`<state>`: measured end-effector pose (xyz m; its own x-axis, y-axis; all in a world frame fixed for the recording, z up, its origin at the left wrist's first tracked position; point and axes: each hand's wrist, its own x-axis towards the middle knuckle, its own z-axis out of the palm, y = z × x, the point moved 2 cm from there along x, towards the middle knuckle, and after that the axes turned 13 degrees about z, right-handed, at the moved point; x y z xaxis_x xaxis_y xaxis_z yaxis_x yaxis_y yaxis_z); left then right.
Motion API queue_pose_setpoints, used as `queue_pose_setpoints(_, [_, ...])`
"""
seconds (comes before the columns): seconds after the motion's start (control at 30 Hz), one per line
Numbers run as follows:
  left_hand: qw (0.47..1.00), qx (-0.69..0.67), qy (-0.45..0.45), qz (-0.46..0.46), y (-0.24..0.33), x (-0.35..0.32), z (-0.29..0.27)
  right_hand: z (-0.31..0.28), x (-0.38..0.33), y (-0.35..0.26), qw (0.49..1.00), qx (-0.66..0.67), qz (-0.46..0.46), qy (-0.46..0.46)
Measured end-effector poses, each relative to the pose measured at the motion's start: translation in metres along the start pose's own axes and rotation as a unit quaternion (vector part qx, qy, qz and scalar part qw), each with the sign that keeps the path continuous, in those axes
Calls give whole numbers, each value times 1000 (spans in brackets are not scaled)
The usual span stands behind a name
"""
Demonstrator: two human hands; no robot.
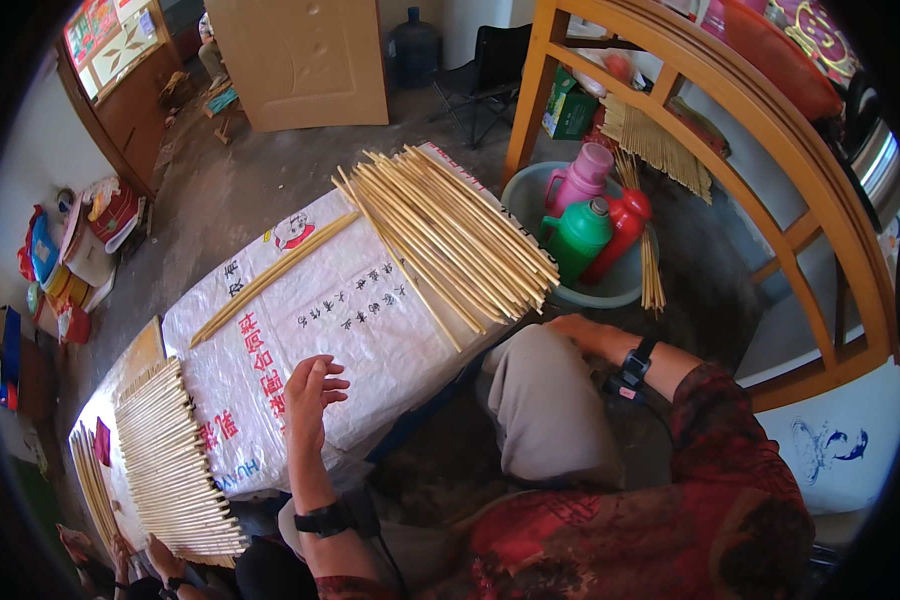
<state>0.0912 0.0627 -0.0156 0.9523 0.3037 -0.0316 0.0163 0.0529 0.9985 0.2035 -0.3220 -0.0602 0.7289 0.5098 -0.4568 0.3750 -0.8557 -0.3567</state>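
My left hand [315, 395] hovers over a white woven sack [340, 370] spread on the table, its fingers loosely bent and apart, with nothing in them. Next to my knee and the table's near right edge is my right hand [575, 335]; its fingers are not clear enough to read. Just beyond it lies a wide pile of thin pale wooden sticks [450, 240], side by side, with one stick slanting off the left. A narrow group of sticks [270, 280] lies diagonally across the sack, apart from the pile.
At the left end is a row of joined sticks [170, 465], with another person's hands [160, 560] beside it. A basin [610, 296] on the right holds a pink flask [582, 175], a green flask [578, 235] and a red flask [620, 235]. A wooden frame [690, 100] curves beyond.
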Motion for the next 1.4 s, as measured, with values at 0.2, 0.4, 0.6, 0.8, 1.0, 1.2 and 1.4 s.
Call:
queue_pose_setpoints(0.2, [999, 16, -47, -5, 2, 7, 8, -58, 1, -7, 981, 133, 37, 139])
queue_pose_setpoints(0.4, [998, 41, -53, -17, -9, 8, 11, -103, 29, -80, 964, 194, -54, 172])
queue_pose_setpoints(0.6, [998, 55, -37, -18, -10, -4, 2, -28, 101, -153, 979, -70, -148, 123])
queue_pose_setpoints(0.8, [997, 63, -27, -30, -6, -7, -6, -21, 129, -159, 970, -114, -128, 170])
queue_pose_setpoints(1.0, [997, 72, -35, -15, -10, -5, -5, -26, 134, -207, 997, -74, -29, 17])
queue_pose_setpoints(1.2, [987, 122, -99, -19, -15, -12, 1, 4, 168, -199, 990, -101, -22, 95])
queue_pose_setpoints(1.4, [990, 115, -78, -12, -11, -14, -9, -15, 163, -183, 997, -17, 26, 71])
